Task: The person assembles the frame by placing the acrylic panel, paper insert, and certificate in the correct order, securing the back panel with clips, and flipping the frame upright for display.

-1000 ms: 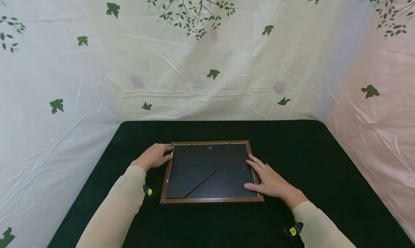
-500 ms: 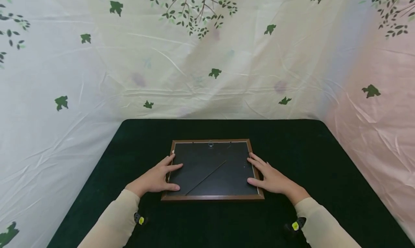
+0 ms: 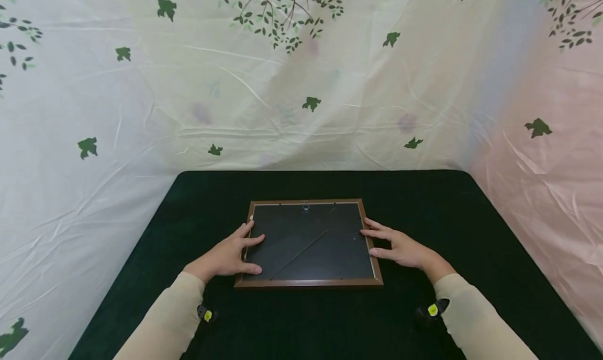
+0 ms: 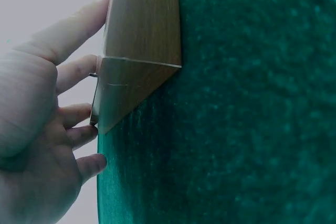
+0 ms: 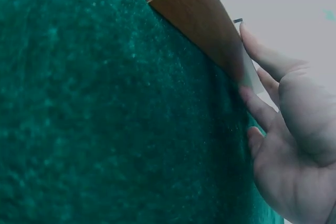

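A picture frame (image 3: 308, 283) with a brown wooden border lies back side up, its dark backing board (image 3: 301, 255) crossed by a diagonal line. At its far edge is a small metal hanger (image 3: 305, 207). My left hand (image 3: 226, 255) rests spread over the left border, thumb and index finger on the board. On the right side, my right hand (image 3: 402, 247) touches the border with loosely extended fingers, its thumb at the edge. In the right wrist view the thumb (image 5: 260, 51) is beside a small dark tab (image 5: 238, 20), and another finger reaches the frame's outer side.
A dark green cloth (image 3: 301, 323) covers the table under the frame. Behind and on both sides hangs a pale curtain (image 3: 264, 88) printed with leaves and branches. Each cream sleeve (image 3: 160, 318) has a small black device with a yellow mark at the wrist.
My left hand has come from the far left corner toward the near side and spread onto the board. My right hand has shifted slightly right, its thumb drawn back to the border.
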### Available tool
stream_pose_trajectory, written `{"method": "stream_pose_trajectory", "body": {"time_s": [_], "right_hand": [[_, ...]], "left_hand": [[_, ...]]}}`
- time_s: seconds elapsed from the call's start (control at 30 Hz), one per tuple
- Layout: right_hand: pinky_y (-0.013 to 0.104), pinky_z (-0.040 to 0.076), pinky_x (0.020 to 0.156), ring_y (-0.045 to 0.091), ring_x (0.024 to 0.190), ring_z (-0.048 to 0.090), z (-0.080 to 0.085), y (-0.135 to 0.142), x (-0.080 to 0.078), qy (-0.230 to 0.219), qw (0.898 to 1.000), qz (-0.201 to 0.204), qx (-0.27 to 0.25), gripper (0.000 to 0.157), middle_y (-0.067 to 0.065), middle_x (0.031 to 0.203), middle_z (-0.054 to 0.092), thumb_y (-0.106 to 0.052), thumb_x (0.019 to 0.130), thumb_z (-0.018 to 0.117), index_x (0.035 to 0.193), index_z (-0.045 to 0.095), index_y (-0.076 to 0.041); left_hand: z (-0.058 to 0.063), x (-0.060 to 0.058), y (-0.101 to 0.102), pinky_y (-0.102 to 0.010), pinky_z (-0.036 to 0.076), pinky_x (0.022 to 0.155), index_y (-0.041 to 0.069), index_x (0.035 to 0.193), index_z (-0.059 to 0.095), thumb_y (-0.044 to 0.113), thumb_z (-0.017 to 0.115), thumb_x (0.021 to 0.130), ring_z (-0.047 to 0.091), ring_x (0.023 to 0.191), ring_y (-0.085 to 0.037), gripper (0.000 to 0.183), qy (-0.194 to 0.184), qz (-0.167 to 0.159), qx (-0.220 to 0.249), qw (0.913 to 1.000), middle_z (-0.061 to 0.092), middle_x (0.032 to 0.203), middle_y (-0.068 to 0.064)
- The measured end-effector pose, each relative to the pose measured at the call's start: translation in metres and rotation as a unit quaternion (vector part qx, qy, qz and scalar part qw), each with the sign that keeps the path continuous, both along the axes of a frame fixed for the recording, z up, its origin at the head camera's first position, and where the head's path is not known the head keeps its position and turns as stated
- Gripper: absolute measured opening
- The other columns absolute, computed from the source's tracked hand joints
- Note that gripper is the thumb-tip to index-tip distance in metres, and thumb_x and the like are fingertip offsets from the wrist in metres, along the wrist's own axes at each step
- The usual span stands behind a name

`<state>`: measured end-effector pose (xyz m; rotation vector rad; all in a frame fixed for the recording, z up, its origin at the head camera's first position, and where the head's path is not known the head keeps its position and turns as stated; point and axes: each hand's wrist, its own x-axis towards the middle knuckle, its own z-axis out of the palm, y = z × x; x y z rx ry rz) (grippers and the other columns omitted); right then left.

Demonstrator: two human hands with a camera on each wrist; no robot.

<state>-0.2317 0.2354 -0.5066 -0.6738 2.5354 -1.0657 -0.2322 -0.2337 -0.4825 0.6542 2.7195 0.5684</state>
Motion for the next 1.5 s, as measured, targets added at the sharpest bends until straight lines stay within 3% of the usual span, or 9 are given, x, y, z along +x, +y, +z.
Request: {"method": "stream_pose_trajectory", "body": {"time_s": [0.53,0.93,1.5], "right_hand": [[0.066,0.015,0.108,0.037,0.145,0.011,0.002,0.003,-0.003,-0.009,1.000,0.012,0.003,0.056,0.002,0.161,0.012,-0.040,0.092,0.062,0.144,0.046,-0.026],[0.063,0.021,0.108,0.036,0.144,0.017,0.009,-0.004,0.000,0.005,0.999,-0.011,0.032,0.056,0.003,0.160,0.018,-0.042,0.090,0.064,0.141,0.051,-0.023],[0.061,0.026,0.106,0.039,0.142,0.021,0.023,-0.019,0.006,0.010,0.995,-0.038,0.090,0.054,0.009,0.159,0.021,-0.031,0.089,0.069,0.139,0.052,-0.017]], "left_hand": [[0.001,0.001,0.002,-0.056,0.025,0.110,0.026,0.145,0.045,0.067,0.071,0.068,0.007,0.146,-0.034,0.091,0.001,0.002,-0.012,0.9999,0.005,0.161,-0.009],[0.001,0.002,0.003,-0.056,0.026,0.110,0.026,0.145,0.045,0.067,0.072,0.067,0.006,0.146,-0.033,0.092,0.000,0.008,-0.009,0.9999,0.005,0.161,-0.008],[0.001,0.003,0.002,-0.056,0.026,0.109,0.026,0.145,0.044,0.067,0.072,0.068,0.007,0.146,-0.035,0.092,0.002,0.006,-0.005,1.0000,0.005,0.161,-0.009]]}}
